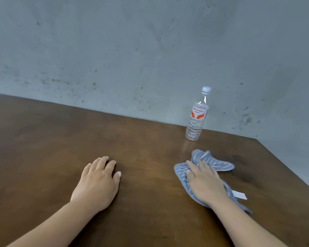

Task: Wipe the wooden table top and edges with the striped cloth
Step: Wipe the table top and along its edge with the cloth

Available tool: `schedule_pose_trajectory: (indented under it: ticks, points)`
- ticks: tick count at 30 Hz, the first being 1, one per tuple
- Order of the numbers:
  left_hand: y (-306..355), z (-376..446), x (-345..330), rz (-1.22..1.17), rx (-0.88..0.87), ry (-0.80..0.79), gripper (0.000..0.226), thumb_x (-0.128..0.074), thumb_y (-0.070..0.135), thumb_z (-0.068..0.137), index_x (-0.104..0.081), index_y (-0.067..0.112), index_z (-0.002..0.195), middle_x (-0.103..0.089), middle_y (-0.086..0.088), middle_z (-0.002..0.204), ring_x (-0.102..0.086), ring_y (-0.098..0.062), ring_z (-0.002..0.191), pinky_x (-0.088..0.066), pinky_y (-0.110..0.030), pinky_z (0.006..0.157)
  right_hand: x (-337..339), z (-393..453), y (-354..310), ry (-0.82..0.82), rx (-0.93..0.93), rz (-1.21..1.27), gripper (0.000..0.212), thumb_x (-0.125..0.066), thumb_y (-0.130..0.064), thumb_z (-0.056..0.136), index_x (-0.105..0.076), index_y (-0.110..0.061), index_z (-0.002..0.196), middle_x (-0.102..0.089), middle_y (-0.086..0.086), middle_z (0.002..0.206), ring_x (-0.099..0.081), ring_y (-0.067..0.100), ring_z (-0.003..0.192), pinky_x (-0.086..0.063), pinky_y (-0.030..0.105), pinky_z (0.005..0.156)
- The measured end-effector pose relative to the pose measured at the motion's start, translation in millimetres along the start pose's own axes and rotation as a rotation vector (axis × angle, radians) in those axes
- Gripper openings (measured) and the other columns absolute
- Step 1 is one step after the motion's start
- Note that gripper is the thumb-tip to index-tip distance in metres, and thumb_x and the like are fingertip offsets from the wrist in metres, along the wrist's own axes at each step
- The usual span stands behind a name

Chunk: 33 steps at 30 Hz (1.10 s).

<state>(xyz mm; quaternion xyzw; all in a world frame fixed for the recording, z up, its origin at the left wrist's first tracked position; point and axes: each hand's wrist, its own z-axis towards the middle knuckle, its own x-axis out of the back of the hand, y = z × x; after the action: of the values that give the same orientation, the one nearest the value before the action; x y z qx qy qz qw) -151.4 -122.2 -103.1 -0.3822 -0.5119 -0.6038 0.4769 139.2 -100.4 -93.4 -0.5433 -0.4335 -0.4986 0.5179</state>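
Note:
The dark brown wooden table (pixel 61 139) fills the lower half of the view. A blue-grey striped cloth (pixel 216 162) lies crumpled on its right side, with a white tag sticking out at the right. My right hand (pixel 203 184) presses flat on top of the cloth, fingers pointing away from me. My left hand (pixel 98 180) rests palm down on the bare wood to the left, fingers slightly apart, holding nothing.
A clear plastic water bottle (pixel 196 118) with a white cap and red label stands upright just beyond the cloth, near the table's far edge. A grey concrete wall (pixel 150 50) runs behind the table. The table's right edge slants close to the cloth.

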Motion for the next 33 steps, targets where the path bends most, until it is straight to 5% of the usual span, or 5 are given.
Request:
schedule_pose_trajectory:
  ticks: [7,17,21,29,33]
  points:
    - [0,2,-1,-0.025,0.004,0.020,0.050,-0.022,0.043,0.100,-0.028,0.025,0.147,-0.019,0.004,0.156,-0.010,-0.013,0.145,-0.008,-0.035,0.120,-22,41,-133,-0.073,0.243,0.081,0.056,-0.015,-0.039,0.103,-0.002,-0.030,0.157,-0.006,-0.001,0.165,-0.002,0.017,0.151,0.001,0.043,0.123]
    - [-5,4,-2,-0.073,-0.028,0.036,0.045,-0.029,0.030,0.100,-0.041,0.018,0.142,-0.034,-0.002,0.150,-0.024,-0.019,0.141,-0.018,-0.036,0.117,-22,-65,-145,-0.003,0.191,0.145,0.059,-0.017,-0.037,0.103,-0.008,-0.015,0.157,-0.014,-0.002,0.162,-0.008,0.016,0.149,-0.003,0.041,0.123]
    - [-10,1,-2,-0.097,-0.039,0.192,0.036,-0.042,0.019,0.095,-0.059,0.009,0.125,-0.055,-0.007,0.131,-0.040,-0.025,0.131,-0.030,-0.040,0.111,-21,-123,-151,0.016,0.276,0.142,0.068,-0.004,-0.042,0.093,-0.011,-0.018,0.157,-0.015,-0.002,0.162,-0.007,0.018,0.149,-0.001,0.042,0.123]
    - [33,-48,9,-0.151,0.025,0.178,0.044,-0.041,0.031,0.097,-0.050,0.015,0.137,-0.044,-0.001,0.145,-0.032,-0.019,0.138,-0.025,-0.036,0.115,-3,-147,-69,0.009,0.353,0.019,0.055,-0.010,-0.031,0.101,-0.026,-0.024,0.152,-0.016,-0.009,0.160,-0.005,0.015,0.150,-0.004,0.041,0.121]
    - [63,-76,2,-0.109,-0.016,0.053,0.055,-0.031,0.047,0.099,-0.035,0.020,0.147,-0.027,0.000,0.155,-0.021,-0.016,0.144,-0.018,-0.033,0.117,15,-143,36,-0.003,0.136,-0.111,0.056,-0.008,-0.026,0.101,-0.023,-0.018,0.155,-0.008,-0.007,0.164,-0.001,0.013,0.151,-0.008,0.038,0.121]
